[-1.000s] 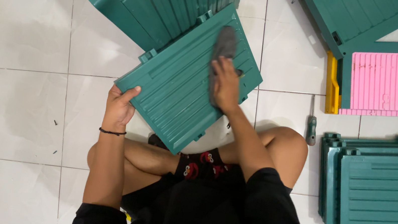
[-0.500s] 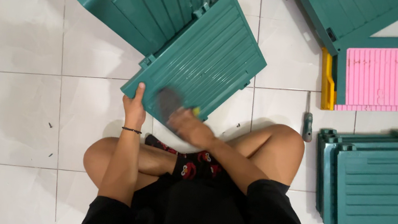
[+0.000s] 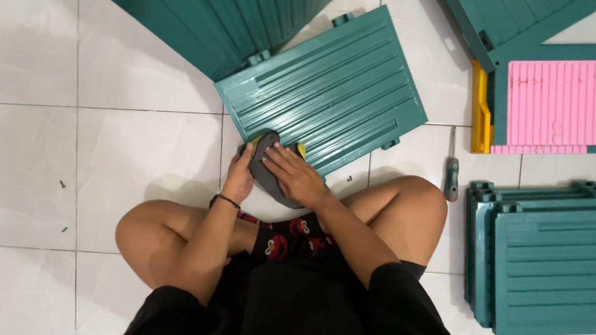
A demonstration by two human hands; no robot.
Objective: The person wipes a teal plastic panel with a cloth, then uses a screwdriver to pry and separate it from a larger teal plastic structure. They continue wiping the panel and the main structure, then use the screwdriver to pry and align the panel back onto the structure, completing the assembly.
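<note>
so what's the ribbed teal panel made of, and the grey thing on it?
Teal panel: looks like moulded plastic, semi-gloss; uniform colour, moulded ribs, edge tabs. Grey pad under both hands: seemingly soft cloth or sponge, matte, with a yellow edge; hard to tell which.

Left hand (image 3: 238, 177) curled in a grip, right hand (image 3: 295, 175) pressed flat, fingers spread, forearms converging, legs crossed

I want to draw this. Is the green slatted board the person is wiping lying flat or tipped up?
Tipped up, it seems. The green slatted board has its near edge at the hands, where the right hand presses a grey cloth, and its far end leans on a bigger green piece.
</note>
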